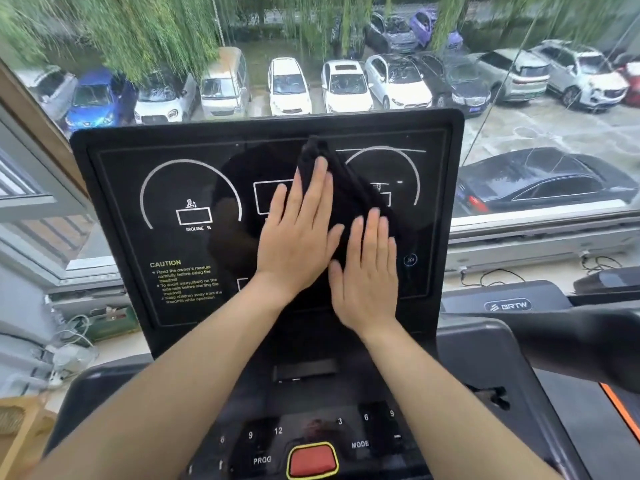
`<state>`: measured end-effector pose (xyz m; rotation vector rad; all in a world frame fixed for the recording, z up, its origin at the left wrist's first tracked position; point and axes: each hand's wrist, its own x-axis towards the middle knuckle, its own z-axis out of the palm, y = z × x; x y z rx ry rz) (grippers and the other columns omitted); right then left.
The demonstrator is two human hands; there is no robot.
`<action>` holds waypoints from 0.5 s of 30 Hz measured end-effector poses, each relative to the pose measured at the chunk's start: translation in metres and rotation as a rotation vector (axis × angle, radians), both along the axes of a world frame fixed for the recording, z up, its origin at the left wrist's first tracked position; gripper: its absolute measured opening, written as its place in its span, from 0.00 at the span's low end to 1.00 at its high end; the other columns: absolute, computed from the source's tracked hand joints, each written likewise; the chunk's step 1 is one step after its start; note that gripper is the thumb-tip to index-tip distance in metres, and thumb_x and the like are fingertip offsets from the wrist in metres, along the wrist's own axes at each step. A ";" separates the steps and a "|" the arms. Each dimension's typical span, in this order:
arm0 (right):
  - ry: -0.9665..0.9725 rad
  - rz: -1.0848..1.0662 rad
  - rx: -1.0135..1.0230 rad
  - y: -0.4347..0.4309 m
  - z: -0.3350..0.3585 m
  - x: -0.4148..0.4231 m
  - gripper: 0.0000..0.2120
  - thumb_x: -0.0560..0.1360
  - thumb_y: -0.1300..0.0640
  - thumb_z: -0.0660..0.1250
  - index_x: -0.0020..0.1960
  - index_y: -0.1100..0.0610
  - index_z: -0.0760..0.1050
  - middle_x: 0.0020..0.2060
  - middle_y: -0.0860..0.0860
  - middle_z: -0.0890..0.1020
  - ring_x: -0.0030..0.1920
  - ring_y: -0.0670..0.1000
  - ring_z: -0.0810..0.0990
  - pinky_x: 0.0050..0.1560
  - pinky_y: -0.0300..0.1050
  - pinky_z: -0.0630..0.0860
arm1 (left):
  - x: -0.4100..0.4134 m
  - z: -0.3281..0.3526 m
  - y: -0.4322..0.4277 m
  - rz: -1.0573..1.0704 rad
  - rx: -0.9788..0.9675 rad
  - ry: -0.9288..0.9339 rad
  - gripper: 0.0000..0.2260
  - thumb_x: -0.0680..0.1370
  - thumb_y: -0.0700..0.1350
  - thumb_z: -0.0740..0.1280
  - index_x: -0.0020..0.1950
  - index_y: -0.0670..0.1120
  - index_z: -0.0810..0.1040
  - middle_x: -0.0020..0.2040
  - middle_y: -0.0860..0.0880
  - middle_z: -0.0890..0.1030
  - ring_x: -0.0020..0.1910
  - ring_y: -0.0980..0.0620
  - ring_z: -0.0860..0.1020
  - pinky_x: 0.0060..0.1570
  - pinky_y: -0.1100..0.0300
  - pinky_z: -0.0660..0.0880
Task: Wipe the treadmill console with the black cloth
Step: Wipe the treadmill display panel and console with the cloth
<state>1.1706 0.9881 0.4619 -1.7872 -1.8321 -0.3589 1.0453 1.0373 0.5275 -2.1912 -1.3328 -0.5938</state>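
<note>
The treadmill console (180, 188) is a glossy black upright panel with white dial outlines and a CAUTION label. A black cloth (349, 192) lies flat against its middle, its top corner reaching near the panel's upper edge. My left hand (298, 233) presses flat on the cloth's left side with fingers straight and together. My right hand (367, 275) lies flat on the cloth's lower right part, fingers extended. Much of the cloth is hidden under both palms.
Below the panel sits the lower control deck (360, 441) with number keys and a red stop button (313, 460). A second treadmill (509, 304) stands at the right. A large window (536, 109) behind looks onto parked cars. Cables lie on the left sill (69, 344).
</note>
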 end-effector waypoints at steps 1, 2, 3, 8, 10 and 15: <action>-0.008 0.007 0.044 0.013 0.016 0.008 0.35 0.82 0.48 0.53 0.80 0.62 0.42 0.80 0.61 0.43 0.80 0.57 0.39 0.80 0.53 0.40 | 0.003 0.011 0.006 0.001 0.015 0.008 0.30 0.85 0.55 0.53 0.81 0.38 0.52 0.82 0.40 0.52 0.79 0.38 0.57 0.77 0.45 0.54; -0.028 0.023 0.095 0.027 0.033 0.017 0.34 0.82 0.49 0.54 0.80 0.63 0.44 0.80 0.62 0.46 0.80 0.57 0.41 0.80 0.53 0.41 | 0.007 0.025 0.014 0.008 0.030 0.005 0.30 0.85 0.54 0.52 0.81 0.38 0.51 0.82 0.40 0.51 0.79 0.39 0.56 0.77 0.45 0.52; -0.049 0.043 0.148 0.041 0.051 0.026 0.33 0.82 0.50 0.55 0.81 0.63 0.47 0.80 0.63 0.49 0.81 0.59 0.44 0.80 0.54 0.43 | 0.013 0.039 0.022 0.021 0.039 -0.009 0.30 0.85 0.54 0.51 0.81 0.38 0.50 0.82 0.40 0.50 0.80 0.39 0.54 0.78 0.45 0.50; -0.022 0.038 0.273 0.069 0.085 0.058 0.30 0.83 0.51 0.55 0.80 0.63 0.53 0.79 0.65 0.56 0.80 0.62 0.52 0.80 0.56 0.48 | 0.049 0.071 0.042 0.019 0.056 -0.027 0.29 0.85 0.53 0.48 0.82 0.39 0.47 0.83 0.40 0.47 0.81 0.41 0.49 0.79 0.46 0.47; 0.034 -0.032 0.252 0.057 0.063 0.061 0.30 0.84 0.50 0.54 0.80 0.64 0.53 0.79 0.65 0.54 0.81 0.62 0.50 0.80 0.57 0.47 | 0.058 0.059 0.036 -0.026 0.054 0.011 0.29 0.85 0.53 0.48 0.82 0.39 0.47 0.83 0.41 0.47 0.81 0.41 0.49 0.78 0.46 0.46; 0.059 -0.126 0.000 -0.010 -0.027 0.051 0.31 0.84 0.48 0.47 0.80 0.63 0.43 0.80 0.62 0.43 0.80 0.59 0.35 0.79 0.59 0.42 | 0.055 -0.020 -0.011 -0.198 -0.038 0.174 0.30 0.85 0.53 0.49 0.82 0.41 0.42 0.82 0.43 0.42 0.81 0.42 0.49 0.78 0.48 0.47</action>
